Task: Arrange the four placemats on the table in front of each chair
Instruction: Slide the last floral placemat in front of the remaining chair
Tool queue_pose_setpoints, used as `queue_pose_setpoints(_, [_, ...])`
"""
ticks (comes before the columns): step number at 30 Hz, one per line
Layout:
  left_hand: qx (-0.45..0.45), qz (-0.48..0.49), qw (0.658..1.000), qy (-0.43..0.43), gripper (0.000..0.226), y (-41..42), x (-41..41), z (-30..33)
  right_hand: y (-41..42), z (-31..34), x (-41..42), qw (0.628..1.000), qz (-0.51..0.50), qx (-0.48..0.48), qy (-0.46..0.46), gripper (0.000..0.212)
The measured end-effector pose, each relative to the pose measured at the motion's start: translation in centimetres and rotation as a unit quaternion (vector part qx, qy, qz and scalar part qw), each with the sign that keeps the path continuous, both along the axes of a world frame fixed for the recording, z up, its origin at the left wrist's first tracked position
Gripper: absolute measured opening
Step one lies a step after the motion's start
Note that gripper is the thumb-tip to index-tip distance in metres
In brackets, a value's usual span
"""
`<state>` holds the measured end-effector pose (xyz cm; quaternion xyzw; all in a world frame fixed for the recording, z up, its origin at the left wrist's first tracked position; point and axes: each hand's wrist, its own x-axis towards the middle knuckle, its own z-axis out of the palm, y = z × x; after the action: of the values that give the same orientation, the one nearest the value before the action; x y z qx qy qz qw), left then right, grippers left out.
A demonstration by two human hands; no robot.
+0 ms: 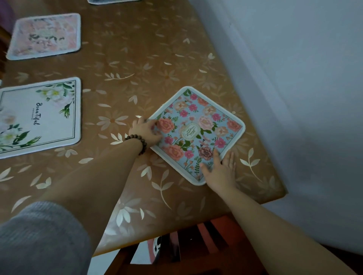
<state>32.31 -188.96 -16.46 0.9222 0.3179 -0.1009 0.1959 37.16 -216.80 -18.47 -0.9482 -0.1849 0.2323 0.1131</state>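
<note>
A blue floral placemat (198, 133) lies turned like a diamond near the table's right edge. My left hand (144, 131), with a bead bracelet on the wrist, grips its left corner. My right hand (221, 170) rests flat with fingers spread on its lower right edge. A white placemat with green leaves and the word "Beautiful" (39, 115) lies flat at the left. A pale pink floral placemat (46, 36) lies further back on the left. The edge of another placemat (112, 1) shows at the top of the view.
The table (121, 64) wears a brown cloth with pale leaf patterns. A grey wall (294, 78) runs close along its right side. A dark wooden chair (186, 249) with a red seat stands under the near edge.
</note>
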Motion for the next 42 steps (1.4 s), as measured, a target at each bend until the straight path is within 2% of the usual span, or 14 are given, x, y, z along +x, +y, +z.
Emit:
queue_pose_setpoints(6, [-0.001, 0.014, 1.000, 0.006, 0.063, -1.7, -4.4, 0.6, 0.1, 0.5, 1.0, 1.000, 0.028, -0.001, 0.012, 0.079])
queue_pose_setpoints(12, [-0.052, 0.065, 0.996, -0.004, 0.067, -4.7, -11.2, 0.4, 0.4, 0.5, 2.9, 0.996, 0.079, 0.004, 0.031, 0.073])
queue_pose_setpoints(15, [-0.060, 0.109, 0.991, -0.040, 0.060, -6.0, -14.8, 0.3, 1.9, 0.7, 3.4, 0.991, 0.123, 0.008, 0.055, 0.071])
queue_pose_setpoints(19, [-0.039, 0.145, 0.988, -0.044, 0.058, -6.3, -18.5, 0.1, 4.5, 1.2, 3.4, 0.979, 0.186, 0.017, 0.086, 0.069])
queue_pose_setpoints(21, [-0.026, 0.162, 0.986, -0.040, 0.061, -5.9, -19.3, 0.1, 4.9, 1.2, 2.9, 0.980, 0.176, 0.037, 0.082, 0.071])
queue_pose_setpoints(23, [-0.032, 0.187, 0.980, -0.060, 0.062, -5.6, -19.3, 0.0, 4.7, 1.1, 2.0, 0.987, 0.124, 0.071, 0.076, 0.074])
queue_pose_setpoints(26, [-0.105, 0.206, 0.968, -0.101, 0.070, -5.4, -18.4, 0.0, 4.5, 0.8, 0.4, 0.989, 0.068, 0.109, 0.077, 0.076])
queue_pose_setpoints(30, [-0.200, 0.204, 0.951, -0.116, 0.085, -6.4, -17.3, -0.3, 4.2, 0.5, -0.9, 0.985, 0.050, 0.119, 0.112, 0.075])
queue_pose_setpoints(36, [-0.196, 0.204, 0.953, -0.105, 0.088, -6.7, -17.5, -0.6, 3.6, 0.4, -0.9, 0.986, 0.053, 0.116, 0.110, 0.076])
queue_pose_setpoints(42, [-0.199, 0.149, 0.964, -0.097, 0.084, -8.4, -18.9, -0.5, 2.1, 0.4, -1.2, 0.986, 0.072, 0.105, 0.111, 0.075])
